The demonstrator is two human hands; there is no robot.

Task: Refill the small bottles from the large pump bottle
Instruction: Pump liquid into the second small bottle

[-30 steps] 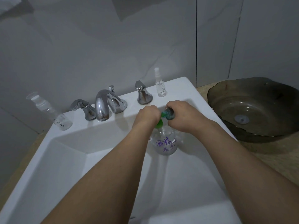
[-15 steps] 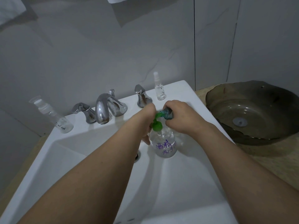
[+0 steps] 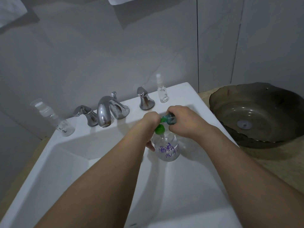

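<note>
A large clear pump bottle (image 3: 167, 149) with purple writing and a green pump head (image 3: 159, 129) stands in the white sink (image 3: 69, 170). My left hand (image 3: 150, 120) rests on top of the green pump, its thumb down beside the bottle. My right hand (image 3: 181, 120) grips a small teal bottle (image 3: 171, 120), tilted with its mouth at the green nozzle. A small clear spray bottle (image 3: 162, 92) stands on the sink's back ledge at right. Another clear bottle (image 3: 54, 118) with a cap stands at the ledge's left end.
A chrome faucet (image 3: 107, 111) with two handles (image 3: 85, 115) (image 3: 144, 99) runs along the back ledge. A dark glass basin (image 3: 256, 112) sits on the speckled counter to the right. Grey tiled wall lies behind.
My left hand has shifted on the pump head, with its thumb now lower beside the bottle. The small teal bottle stays at the nozzle in my right hand.
</note>
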